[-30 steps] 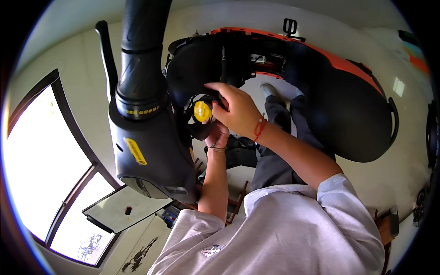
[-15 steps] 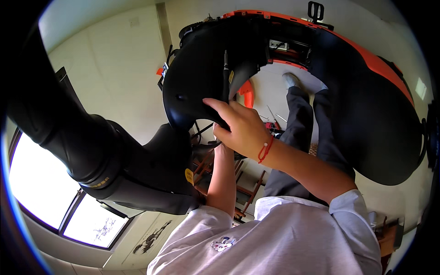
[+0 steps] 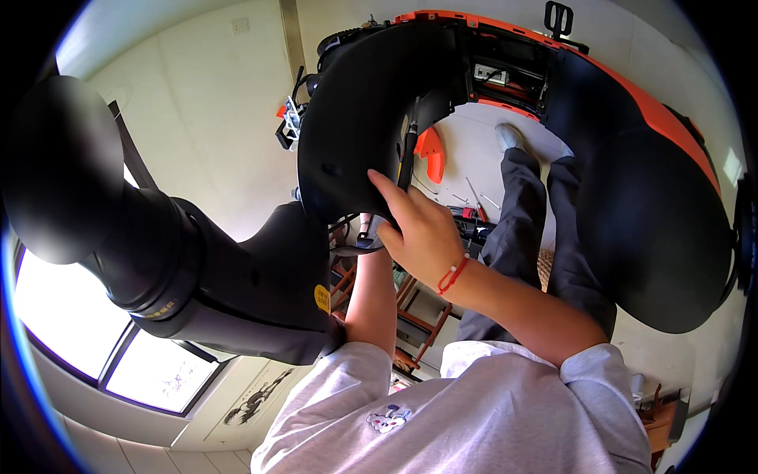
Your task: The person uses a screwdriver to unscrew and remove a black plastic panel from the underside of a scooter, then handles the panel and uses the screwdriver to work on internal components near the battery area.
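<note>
My right hand (image 3: pixel 422 237), a red cord at its wrist, grips the edge of a curved black scooter body panel (image 3: pixel 359 95), index finger stretched over its surface. Behind that edge, my left hand (image 3: pixel 365 223) reaches up, mostly hidden, so I cannot tell what its fingers hold. A dark cable-like part (image 3: pixel 408 146) runs beside my right index finger. To the left is the dark steering column (image 3: pixel 245 280) with a yellow sticker (image 3: pixel 322 299) and a grip at its top.
The scooter seat (image 3: pixel 655 237) and orange trim (image 3: pixel 663 118) are at right, an open compartment (image 3: pixel 505 71) at the back. Orange parts (image 3: pixel 432 150) and screwdrivers (image 3: pixel 479 209) lie on the floor near my feet. A wooden rack (image 3: pixel 418 324) stands below; a window (image 3: pixel 79 316) is at left.
The view has shifted. The steering column appears swung left, the yellow round piece seen earlier is out of sight, and my right hand appears lower on the panel.
</note>
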A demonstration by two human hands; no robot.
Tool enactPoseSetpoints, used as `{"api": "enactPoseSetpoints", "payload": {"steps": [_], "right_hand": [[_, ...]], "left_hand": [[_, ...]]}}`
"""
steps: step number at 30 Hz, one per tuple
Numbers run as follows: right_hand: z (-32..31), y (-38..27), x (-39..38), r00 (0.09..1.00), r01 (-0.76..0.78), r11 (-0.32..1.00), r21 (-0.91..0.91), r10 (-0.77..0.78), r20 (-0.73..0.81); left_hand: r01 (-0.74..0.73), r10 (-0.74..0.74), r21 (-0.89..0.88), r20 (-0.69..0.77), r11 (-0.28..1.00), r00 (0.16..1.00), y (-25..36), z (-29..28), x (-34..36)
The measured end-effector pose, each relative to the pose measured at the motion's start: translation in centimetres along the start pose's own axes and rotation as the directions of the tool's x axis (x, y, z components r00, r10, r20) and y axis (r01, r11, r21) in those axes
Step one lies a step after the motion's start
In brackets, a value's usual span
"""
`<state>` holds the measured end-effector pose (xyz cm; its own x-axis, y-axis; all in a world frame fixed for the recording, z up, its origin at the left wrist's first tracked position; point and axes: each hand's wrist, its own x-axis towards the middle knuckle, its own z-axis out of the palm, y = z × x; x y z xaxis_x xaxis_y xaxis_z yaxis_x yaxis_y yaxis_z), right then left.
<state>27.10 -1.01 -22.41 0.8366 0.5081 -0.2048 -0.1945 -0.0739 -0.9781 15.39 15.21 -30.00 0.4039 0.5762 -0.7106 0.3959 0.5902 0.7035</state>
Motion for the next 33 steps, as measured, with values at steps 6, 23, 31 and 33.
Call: {"api": "enactPoseSetpoints", "payload": {"steps": [6,23,31,33], "right_hand": [[0.8,0.1,1.8,0.997,-0.041,0.998,-0.056,0.045,0.064],[6.1,0.8,6.1,0.939,-0.208,0.951,0.230,0.128,0.319],[3.6,1.1,5.4,0.803,-0.397,0.821,0.409,0.096,0.588],[4.3,1.5,5.3,0.831,-0.327,0.896,0.301,0.121,0.543]], "left_hand": [[-0.001,0.001,-0.006,-0.030,1.000,1.000,-0.7,-0.5,-0.2],[0.014,-0.016,-0.017,-0.135,1.000,0.991,-1.9,-2.1,0.1],[0.009,-0.018,-0.051,-0.179,0.999,0.984,-2.3,-4.0,0.4],[0.015,-0.025,-0.058,-0.189,0.998,0.982,-2.4,-4.6,0.4]]}}
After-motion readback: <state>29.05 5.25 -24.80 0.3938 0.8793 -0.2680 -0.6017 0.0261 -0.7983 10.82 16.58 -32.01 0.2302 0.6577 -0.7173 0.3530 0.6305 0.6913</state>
